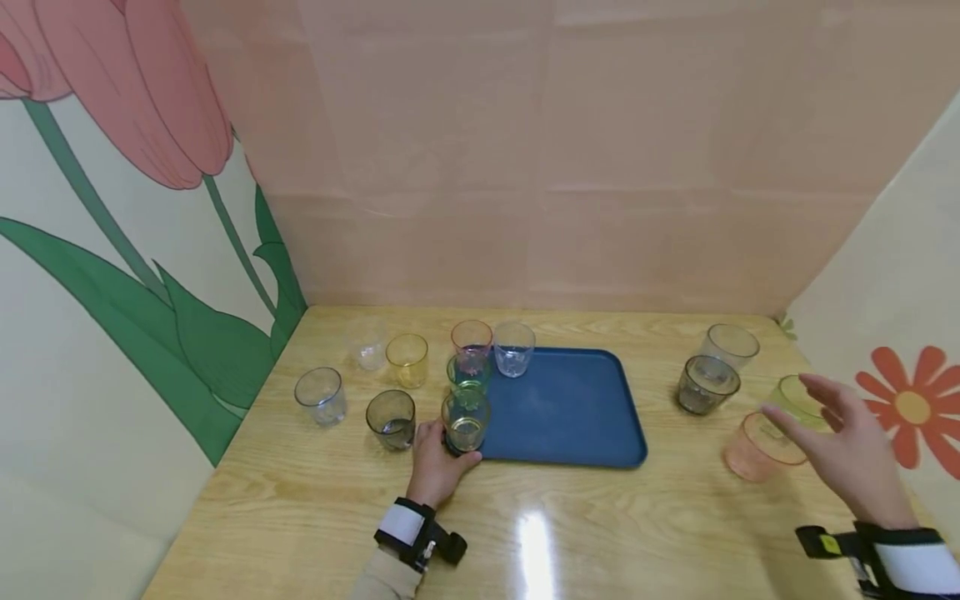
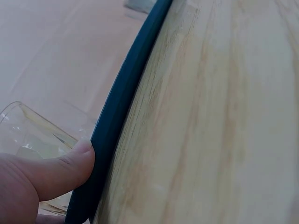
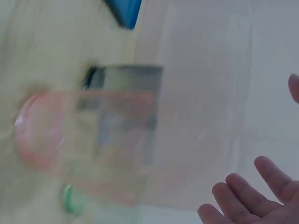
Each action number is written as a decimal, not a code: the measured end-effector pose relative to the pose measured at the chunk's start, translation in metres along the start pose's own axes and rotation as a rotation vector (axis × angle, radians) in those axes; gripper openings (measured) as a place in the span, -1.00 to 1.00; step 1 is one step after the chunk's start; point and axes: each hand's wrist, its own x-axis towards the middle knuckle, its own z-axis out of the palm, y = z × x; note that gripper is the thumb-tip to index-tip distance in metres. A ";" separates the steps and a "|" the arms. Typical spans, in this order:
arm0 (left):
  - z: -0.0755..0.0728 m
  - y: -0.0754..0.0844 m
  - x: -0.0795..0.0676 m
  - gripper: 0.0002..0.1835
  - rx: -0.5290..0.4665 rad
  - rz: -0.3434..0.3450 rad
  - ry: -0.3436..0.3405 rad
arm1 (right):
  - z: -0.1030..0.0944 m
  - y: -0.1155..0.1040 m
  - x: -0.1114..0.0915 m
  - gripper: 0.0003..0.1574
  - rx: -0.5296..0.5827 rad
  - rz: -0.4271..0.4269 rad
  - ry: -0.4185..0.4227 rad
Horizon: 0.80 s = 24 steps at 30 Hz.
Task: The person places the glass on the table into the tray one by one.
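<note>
My left hand (image 1: 435, 468) grips a yellow-tinted glass (image 1: 466, 423) at the front left corner of the blue tray (image 1: 566, 408). In the left wrist view the thumb (image 2: 65, 170) lies against this glass and the tray's rim; the other fingers are mostly hidden. Behind that glass, a green glass (image 1: 467, 385) and a pink glass (image 1: 472, 340) line the tray's left side, with a clear glass (image 1: 514, 350) beside the pink one. My right hand (image 1: 851, 446) is raised with spread fingers, holding nothing, next to an orange-pink glass (image 1: 750, 454) and a yellow-green glass (image 1: 798, 396).
Left of the tray stand a dark glass (image 1: 392, 421), an amber glass (image 1: 407, 362), a blue-rimmed glass (image 1: 322, 397) and a clear glass (image 1: 367, 346). Right of it are a smoky glass (image 1: 705, 387) and another clear glass (image 1: 731, 343). Printed walls border the wooden table (image 1: 600, 533).
</note>
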 end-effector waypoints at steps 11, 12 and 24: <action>0.002 -0.004 0.002 -0.24 -0.001 -0.007 -0.013 | 0.008 0.044 -0.011 0.36 -0.015 0.102 -0.114; 0.002 -0.005 0.001 -0.24 -0.002 -0.006 -0.013 | 0.009 0.046 -0.011 0.38 -0.016 0.104 -0.139; 0.000 -0.004 0.001 -0.23 -0.005 -0.012 -0.015 | 0.021 0.061 -0.009 0.49 -0.091 0.243 -0.305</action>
